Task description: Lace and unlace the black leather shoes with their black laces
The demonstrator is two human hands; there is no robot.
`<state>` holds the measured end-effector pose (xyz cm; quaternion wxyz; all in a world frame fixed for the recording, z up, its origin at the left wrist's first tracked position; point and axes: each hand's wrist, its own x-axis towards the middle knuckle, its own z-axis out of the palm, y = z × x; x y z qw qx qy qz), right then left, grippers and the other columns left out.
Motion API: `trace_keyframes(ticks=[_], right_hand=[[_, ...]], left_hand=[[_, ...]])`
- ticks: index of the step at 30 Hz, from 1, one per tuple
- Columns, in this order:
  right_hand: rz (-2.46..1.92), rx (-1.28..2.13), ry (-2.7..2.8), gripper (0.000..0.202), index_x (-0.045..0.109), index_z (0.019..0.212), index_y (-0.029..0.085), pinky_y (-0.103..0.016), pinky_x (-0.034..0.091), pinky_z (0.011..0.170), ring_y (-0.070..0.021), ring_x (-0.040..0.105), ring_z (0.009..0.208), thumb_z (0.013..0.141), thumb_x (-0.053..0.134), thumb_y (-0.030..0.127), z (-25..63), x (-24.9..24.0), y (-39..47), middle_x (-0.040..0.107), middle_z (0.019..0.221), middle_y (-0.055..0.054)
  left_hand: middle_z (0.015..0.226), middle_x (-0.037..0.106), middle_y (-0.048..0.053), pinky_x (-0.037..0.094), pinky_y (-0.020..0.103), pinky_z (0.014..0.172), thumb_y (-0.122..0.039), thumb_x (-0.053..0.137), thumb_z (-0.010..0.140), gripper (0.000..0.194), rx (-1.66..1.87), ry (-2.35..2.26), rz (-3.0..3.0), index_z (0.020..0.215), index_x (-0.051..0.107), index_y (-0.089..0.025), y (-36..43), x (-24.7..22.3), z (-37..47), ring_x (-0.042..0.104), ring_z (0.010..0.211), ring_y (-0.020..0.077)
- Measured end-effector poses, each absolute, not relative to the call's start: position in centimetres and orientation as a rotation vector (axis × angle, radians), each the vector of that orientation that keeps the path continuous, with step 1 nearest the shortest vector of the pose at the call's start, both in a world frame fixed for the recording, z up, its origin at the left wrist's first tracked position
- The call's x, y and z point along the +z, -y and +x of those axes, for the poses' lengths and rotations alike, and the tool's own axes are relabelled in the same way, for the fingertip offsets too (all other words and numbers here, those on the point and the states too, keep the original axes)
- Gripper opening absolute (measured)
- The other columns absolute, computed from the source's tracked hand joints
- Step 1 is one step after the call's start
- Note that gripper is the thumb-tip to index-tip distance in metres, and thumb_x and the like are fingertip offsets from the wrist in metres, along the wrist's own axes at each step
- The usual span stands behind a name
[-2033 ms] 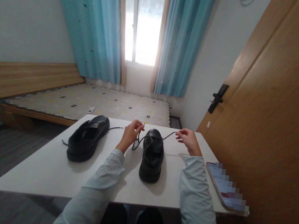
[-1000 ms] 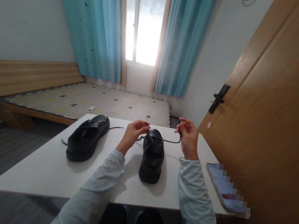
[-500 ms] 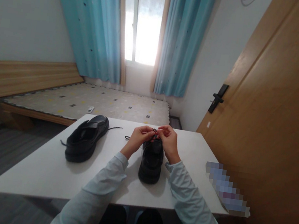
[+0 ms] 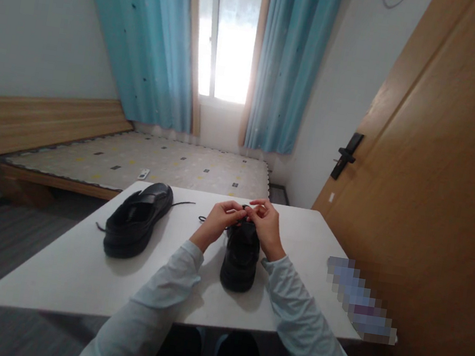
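Observation:
A black shoe (image 4: 240,261) stands on the white table with its heel towards me. Over its front part, my left hand (image 4: 223,219) and my right hand (image 4: 265,221) meet, fingertips nearly touching. Both pinch the dark shoelace, though the fingers cover most of it. One looped lace end (image 4: 201,218) sticks out left of my left hand. The other black shoe (image 4: 135,222) sits apart on the left, its opening facing up, with loose lace ends at its front and back.
The white table (image 4: 70,284) carries both shoes. A blurred-out flat bluish item (image 4: 359,303) lies at its right edge, beside the wooden door (image 4: 441,190). Behind the table is a bed (image 4: 186,164) with a small white remote (image 4: 144,174) on it.
My right hand has shifted slightly left and down, closer to my left fingertips. Both shoes have stayed in place.

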<state>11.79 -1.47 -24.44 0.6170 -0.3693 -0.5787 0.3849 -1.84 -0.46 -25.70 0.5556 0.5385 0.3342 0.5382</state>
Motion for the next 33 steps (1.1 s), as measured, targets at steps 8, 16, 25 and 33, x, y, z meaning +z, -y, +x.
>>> trace_keyframes(ticks=[8,16,25,33], right_hand=[[-0.819,0.99,1.422,0.03,0.058,0.083,0.019,-0.024,0.042,0.053,-0.0114,0.054,0.054,0.071,0.067,0.045,12.2,-24.0,1.5,0.059,0.061,0.003],[-1.095,0.521,1.719,0.013,0.065,0.081,0.018,-0.023,0.039,0.056,-0.0106,0.049,0.056,0.068,0.062,0.018,16.1,-23.9,-0.1,0.052,0.059,0.005],[-1.346,0.327,1.827,0.012,0.062,0.055,0.019,-0.027,0.04,0.057,-0.014,0.054,0.056,0.065,0.07,0.021,17.8,-25.2,-1.4,0.062,0.059,-0.001],[-1.142,0.833,1.614,0.028,0.059,0.06,0.015,-0.028,0.048,0.059,-0.0146,0.062,0.06,0.063,0.073,0.039,18.5,-25.6,-2.0,0.066,0.061,-0.003]], left_hand=[[0.066,0.061,-0.001,0.045,0.021,0.056,-0.038,0.074,0.065,0.029,1.255,-0.715,1.233,0.074,0.061,-0.014,0.7,-25.2,-1.9,0.058,0.061,0.0105],[0.076,0.058,-0.001,0.051,0.024,0.073,-0.035,0.073,0.067,0.025,1.487,-0.601,1.074,0.074,0.057,-0.016,0.7,-24.2,-2.8,0.059,0.075,0.0102],[0.078,0.061,-0.002,0.05,0.032,0.084,-0.036,0.072,0.068,0.026,1.621,-0.515,1.0,0.079,0.057,-0.018,0.4,-23.8,-3.8,0.062,0.082,0.0116],[0.078,0.061,-0.001,0.051,0.031,0.081,-0.039,0.072,0.069,0.029,1.677,-0.6,1.013,0.077,0.054,-0.019,-0.2,-24.0,-4.5,0.063,0.08,0.0121]])
